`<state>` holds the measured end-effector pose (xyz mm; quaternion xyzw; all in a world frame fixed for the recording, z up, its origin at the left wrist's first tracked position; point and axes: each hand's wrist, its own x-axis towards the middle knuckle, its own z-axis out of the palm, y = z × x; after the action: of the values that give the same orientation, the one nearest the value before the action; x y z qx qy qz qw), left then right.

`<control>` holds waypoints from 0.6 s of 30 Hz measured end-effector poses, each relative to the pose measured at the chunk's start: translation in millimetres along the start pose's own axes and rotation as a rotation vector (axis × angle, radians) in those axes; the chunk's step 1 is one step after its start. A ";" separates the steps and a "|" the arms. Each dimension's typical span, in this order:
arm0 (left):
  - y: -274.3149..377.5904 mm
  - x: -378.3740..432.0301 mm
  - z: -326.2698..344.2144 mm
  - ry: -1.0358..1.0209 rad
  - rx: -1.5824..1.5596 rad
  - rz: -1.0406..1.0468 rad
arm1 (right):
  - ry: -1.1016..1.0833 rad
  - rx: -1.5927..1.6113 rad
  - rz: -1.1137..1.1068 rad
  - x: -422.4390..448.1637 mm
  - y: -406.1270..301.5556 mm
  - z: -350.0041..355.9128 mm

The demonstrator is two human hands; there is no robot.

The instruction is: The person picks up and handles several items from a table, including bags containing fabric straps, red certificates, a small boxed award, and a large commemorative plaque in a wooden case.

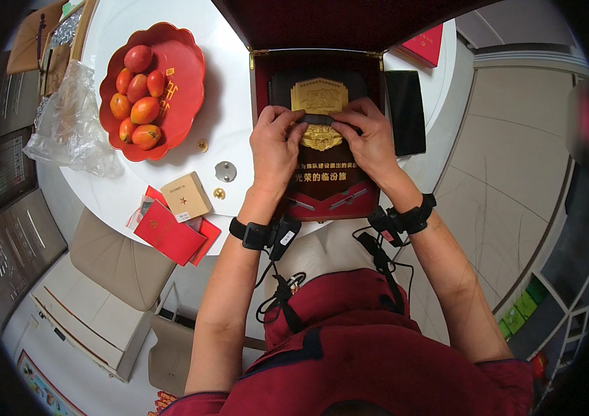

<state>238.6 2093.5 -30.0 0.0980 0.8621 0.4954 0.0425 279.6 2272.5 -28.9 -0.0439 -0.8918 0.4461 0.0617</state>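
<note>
A hinged presentation box (254, 86) with a dark lining stands with its lid raised. In it lies a gold-coloured shield-shaped plate (319, 93) on a dark backing, above a gold winged emblem (321, 138) on a dark red panel bearing gold writing. My left hand (276, 145) and my right hand (370, 138) pinch the two ends of a dark strip (317, 119) between the plate and the emblem. Whether the strip is part of the backing, I cannot tell.
A scalloped red bowl (183, 62) of red and orange fruit stands at left beside a crumpled plastic bag (68, 122). Near the white table's (232, 31) edge lie a metal disc (226, 171), gold clasps (219, 193), a small carton (186, 195) and red booklets (167, 231). A black phone or tablet (406, 112) is right.
</note>
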 end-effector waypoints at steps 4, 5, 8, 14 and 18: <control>0.7 0.0 -0.5 -0.001 0.014 0.006 | 0.008 -0.027 -0.015 0.6 -0.6 1.6; 1.4 -0.6 -0.5 0.003 0.007 0.002 | 0.009 -0.039 -0.029 0.5 -1.0 1.4; 2.8 -0.6 -1.0 0.009 0.001 0.006 | 0.001 -0.064 -0.035 0.5 -2.4 0.9; 2.2 1.0 1.1 0.004 0.010 0.002 | -0.011 -0.075 -0.040 2.1 -4.3 -1.1; 1.3 -0.2 2.5 0.000 0.026 0.011 | -0.007 -0.105 -0.067 1.5 -4.6 -0.5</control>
<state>239.3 2096.2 -30.1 0.1034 0.8679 0.4844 0.0384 278.1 2270.4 -24.8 -0.0159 -0.9152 0.3965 0.0710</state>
